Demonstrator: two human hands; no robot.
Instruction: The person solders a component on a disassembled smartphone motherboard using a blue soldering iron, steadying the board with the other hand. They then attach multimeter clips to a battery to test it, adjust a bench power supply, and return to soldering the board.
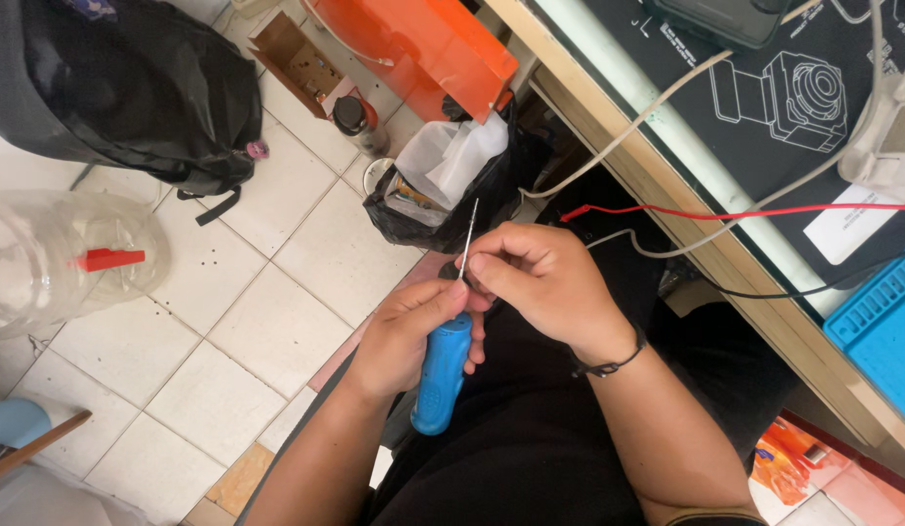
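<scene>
Head view: left hand grips a blue-handled tool, right hand pinches its thin metal tip, fingers hiding the joint between.

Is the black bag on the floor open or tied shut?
Open. The black bag gapes at the top, with white paper sticking up out of its mouth beside the workbench.

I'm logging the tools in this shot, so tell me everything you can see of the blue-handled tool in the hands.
The blue-handled tool has a rounded, plastic-looking blue grip and a thin, pale metal shaft ending in a fine point. It is held over the lap, tilted slightly, point up and away from the person. The left hand wraps the upper grip; the right hand pinches the base of the shaft. Its lower end hangs free.
</scene>
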